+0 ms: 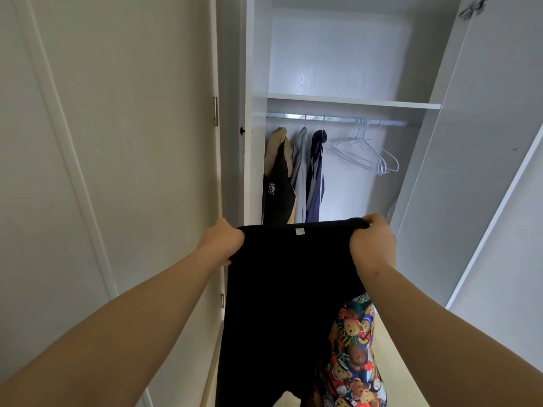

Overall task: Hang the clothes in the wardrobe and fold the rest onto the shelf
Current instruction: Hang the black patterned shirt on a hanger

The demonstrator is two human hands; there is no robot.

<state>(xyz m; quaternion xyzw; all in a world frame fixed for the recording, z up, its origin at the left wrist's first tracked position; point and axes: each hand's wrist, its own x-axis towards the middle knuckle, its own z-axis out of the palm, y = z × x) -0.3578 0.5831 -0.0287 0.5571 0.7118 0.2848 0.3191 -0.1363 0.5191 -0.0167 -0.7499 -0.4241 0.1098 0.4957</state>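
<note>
Black garment [282, 304] held up by both hands in front of the open wardrobe [338, 54]!

The white wardrobe fills the upper centre of the frame, with its shelf [352, 102] across the middle and the rail [338, 119] just beneath. Below, in centre frame, the garment hangs straight down with its top edge pulled taut. The left hand [223, 242] grips the left corner and the right hand [373, 245] clutches the right corner, the two well apart. Bear-print fabric [352, 356] peeks out at lower right. Three hung clothes [296, 177] sit at the rail's left end, with bare wire hangers [364, 151] to their right. A small white label [300, 231] marks the middle of the top edge.
</note>
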